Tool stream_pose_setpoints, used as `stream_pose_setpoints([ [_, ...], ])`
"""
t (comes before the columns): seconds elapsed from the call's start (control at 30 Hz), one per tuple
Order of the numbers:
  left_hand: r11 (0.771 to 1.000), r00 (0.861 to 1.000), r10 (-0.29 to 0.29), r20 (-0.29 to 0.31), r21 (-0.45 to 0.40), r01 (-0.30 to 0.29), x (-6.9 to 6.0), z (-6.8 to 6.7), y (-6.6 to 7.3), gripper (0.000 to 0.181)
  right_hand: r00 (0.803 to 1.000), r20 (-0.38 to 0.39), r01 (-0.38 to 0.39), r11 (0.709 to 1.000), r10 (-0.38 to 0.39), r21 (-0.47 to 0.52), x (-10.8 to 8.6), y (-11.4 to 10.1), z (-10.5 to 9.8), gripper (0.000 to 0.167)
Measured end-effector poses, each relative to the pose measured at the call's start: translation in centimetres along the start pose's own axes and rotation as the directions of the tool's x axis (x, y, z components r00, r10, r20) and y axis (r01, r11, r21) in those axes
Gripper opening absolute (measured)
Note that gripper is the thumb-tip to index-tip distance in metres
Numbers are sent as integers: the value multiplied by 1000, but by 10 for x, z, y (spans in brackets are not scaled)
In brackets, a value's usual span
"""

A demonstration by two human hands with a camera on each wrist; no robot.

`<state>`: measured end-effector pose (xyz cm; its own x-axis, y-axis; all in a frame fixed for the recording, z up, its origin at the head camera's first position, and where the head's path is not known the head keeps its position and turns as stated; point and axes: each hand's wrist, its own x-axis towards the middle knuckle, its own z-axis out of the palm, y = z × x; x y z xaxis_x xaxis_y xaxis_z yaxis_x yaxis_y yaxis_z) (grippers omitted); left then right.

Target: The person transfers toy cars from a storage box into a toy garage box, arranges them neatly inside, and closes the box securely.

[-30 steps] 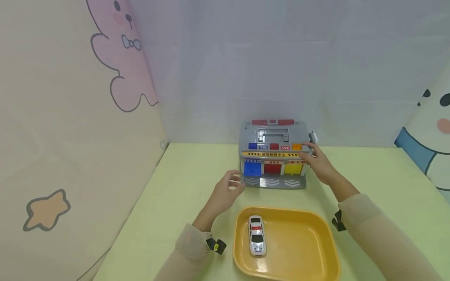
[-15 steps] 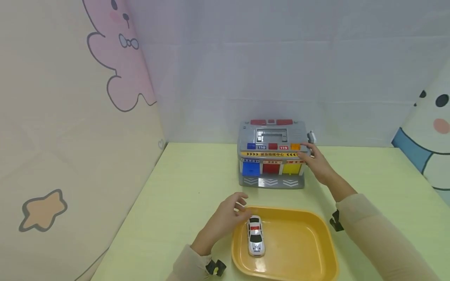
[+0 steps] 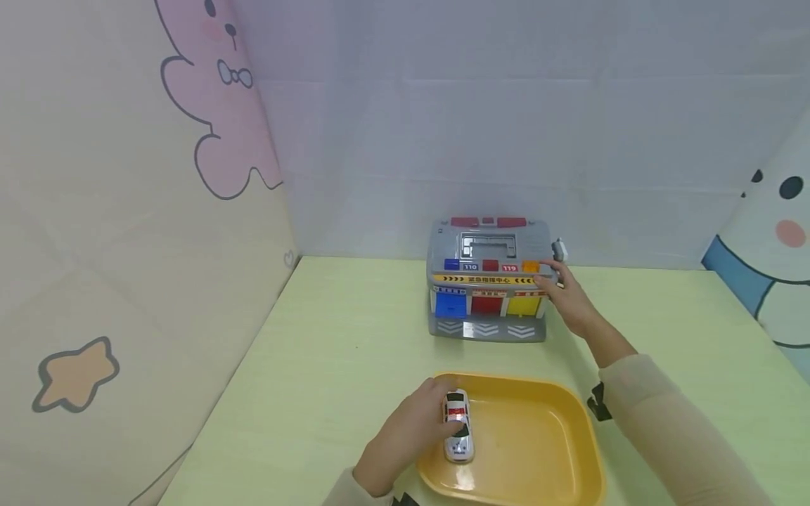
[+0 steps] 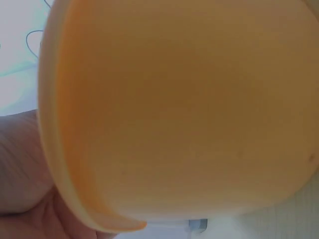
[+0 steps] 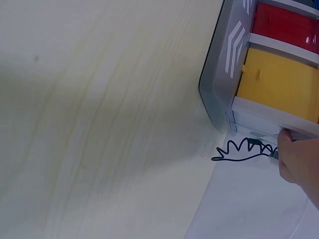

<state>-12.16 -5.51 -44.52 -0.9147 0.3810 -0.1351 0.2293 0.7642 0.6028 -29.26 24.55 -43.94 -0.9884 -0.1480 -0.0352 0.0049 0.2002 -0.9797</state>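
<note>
A white toy police car [image 3: 458, 450] with a red roof light lies in the left part of a yellow tray [image 3: 572, 450]. My left hand [image 3: 414, 422] is over the tray's left rim, its thumb across the car and its other fingers near the car's far end. In the left wrist view, the tray's wall [image 4: 174, 109] hides most of that hand [image 4: 22, 169]. At the back stands a grey toy garage [image 3: 487, 329] with blue, red and yellow doors. My right hand [image 3: 574, 302] holds the front right corner of its roof; the right wrist view shows that hand [image 5: 301, 162] by the garage's side.
A black coiled cord [image 5: 239, 149] hangs by the garage's right side, near a small white and grey piece [image 3: 560, 250]. The pale yellow-green table [image 3: 342, 337] meets a light curtain [image 3: 493, 140] behind the garage. A printed cloth wall [image 3: 126, 246] borders the left side.
My left hand has moved from beside the garage's front left corner toward me and down over the police car in the tray. The right hand stays at the garage's roof corner.
</note>
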Motion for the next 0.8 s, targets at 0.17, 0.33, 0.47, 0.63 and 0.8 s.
stream_pose_setpoints([
  [0.17,995,999,-33,14,100,31,-1,3,8,58,1000,-1,7,1000,-7,-3,0,1,0,69],
  [0.33,976,998,-34,54,217,21,3,9,11,56,1000,5,4,1000,-4,-1,1,3,-1,70],
  [0.47,966,994,-50,93,256,25,8,14,12,56,1000,11,-7,1000,7,-2,0,2,0,72],
  [0.63,957,995,-27,96,292,-2,12,16,11,55,1000,18,-4,1000,4,-8,0,2,0,69],
  [0.8,954,993,-7,117,300,-29,18,14,10,50,1000,14,-8,1000,8,-12,3,5,-3,68],
])
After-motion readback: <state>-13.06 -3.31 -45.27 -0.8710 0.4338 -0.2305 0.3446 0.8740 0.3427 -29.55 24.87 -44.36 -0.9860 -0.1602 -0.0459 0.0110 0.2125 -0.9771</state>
